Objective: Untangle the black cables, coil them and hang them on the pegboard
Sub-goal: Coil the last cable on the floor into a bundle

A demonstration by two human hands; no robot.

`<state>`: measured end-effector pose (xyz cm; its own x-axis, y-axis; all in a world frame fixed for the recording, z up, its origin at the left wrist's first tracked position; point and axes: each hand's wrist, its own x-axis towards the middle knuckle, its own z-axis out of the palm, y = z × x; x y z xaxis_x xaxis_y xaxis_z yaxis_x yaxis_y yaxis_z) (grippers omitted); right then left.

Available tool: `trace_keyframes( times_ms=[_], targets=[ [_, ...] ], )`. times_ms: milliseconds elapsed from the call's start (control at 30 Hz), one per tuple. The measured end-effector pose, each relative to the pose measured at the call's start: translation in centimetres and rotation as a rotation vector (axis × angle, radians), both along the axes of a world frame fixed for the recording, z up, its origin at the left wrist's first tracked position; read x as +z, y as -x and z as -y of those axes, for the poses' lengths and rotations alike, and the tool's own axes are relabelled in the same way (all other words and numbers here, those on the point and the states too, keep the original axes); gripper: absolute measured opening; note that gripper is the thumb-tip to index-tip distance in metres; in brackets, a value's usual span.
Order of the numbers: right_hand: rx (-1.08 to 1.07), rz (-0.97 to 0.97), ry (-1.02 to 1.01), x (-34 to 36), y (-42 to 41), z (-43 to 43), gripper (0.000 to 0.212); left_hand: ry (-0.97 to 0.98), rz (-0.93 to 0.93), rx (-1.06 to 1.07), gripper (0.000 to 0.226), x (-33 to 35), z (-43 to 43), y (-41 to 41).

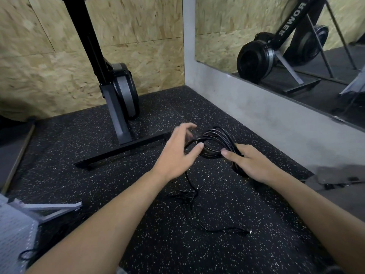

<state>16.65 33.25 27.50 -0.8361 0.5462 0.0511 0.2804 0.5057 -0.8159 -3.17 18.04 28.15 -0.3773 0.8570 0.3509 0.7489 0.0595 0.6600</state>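
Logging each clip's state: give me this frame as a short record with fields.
coil: black cable, partly wound
right hand: grips coil, thumb on top
left hand: at coil, grip unclear
tail: loose on floor, plug end free
pegboard: lower left, partly in view
stage: coiling, not yet hung

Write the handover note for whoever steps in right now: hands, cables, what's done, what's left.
Right hand: grips the cable coil, thumb on top.
Left hand: thumb on the coil's strands; whether it actually grips is unclear.
Done: several loops gathered.
Loose tail runs across the floor to its plug.
Left: wind in the tail, then hang the coil on the pegboard, lower left.
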Motion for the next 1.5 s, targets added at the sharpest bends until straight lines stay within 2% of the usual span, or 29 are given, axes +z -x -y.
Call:
trace_keyframes(
  times_ms=[67,167,233,367,500,600,667,767,1000,1100,1200,1400,1500],
  targets=[
    [-0.008,-0.004,0.026,0.0,-0.2,-0.2,0.040,0.150,0.224,-0.052,0.035,-0.5,0.7,0.6],
    [-0.038,-0.015,0.073,0.1,-0.5,-0.3,0.040,0.158,0.323,-0.012,0.021,-1.8,1.3,1.5],
    [-0.070,-0.038,0.124,0.0,-0.5,-0.4,0.038,0.148,0.334,0.028,0.018,-2.2,1.2,2.1],
    [-0.106,-0.070,0.267,-0.5,-0.3,-0.7,0.054,0.189,0.233,0.072,0.009,-2.9,0.8,2.5],
    [-0.086,-0.128,0.371,-0.7,-0.2,-0.2,0.033,0.123,0.249,0.141,0.006,-2.6,0.4,1.9],
    [-0.056,-0.167,0.329,-0.7,-0.2,-0.1,0.021,0.029,0.426,0.112,0.009,-1.9,-0.4,0.7],
    [-0.063,-0.147,0.299,-0.7,0.0,-0.1,0.025,-0.042,0.594,0.095,0.009,-1.2,-0.8,-0.4],
    [-0.036,-0.092,0.207,-0.8,0.5,0.6,0.016,-0.091,0.720,0.106,0.011,-0.9,-1.3,-1.0],
    [-0.054,-0.054,0.128,-1.2,1.0,1.3,0.030,-0.053,1.003,0.070,0.017,-0.2,-1.5,-2.0],
    [-0.017,-0.084,0.138,-1.2,1.3,1.6,0.032,-0.004,1.023,0.044,0.015,-0.3,-1.4,-2.2],
    [-0.003,-0.083,0.140,-1.1,1.6,2.1,0.028,0.022,0.962,0.046,0.013,-0.4,-1.1,-2.2],
    [-0.027,-0.145,0.283,-0.5,1.6,2.4,0.026,-0.004,0.564,0.109,0.011,-1.0,-1.2,-1.4],
    [-0.040,-0.261,0.427,0.2,1.5,2.5,0.026,0.079,0.660,-0.028,0.015,-0.8,-0.9,-1.8]
  ],
)
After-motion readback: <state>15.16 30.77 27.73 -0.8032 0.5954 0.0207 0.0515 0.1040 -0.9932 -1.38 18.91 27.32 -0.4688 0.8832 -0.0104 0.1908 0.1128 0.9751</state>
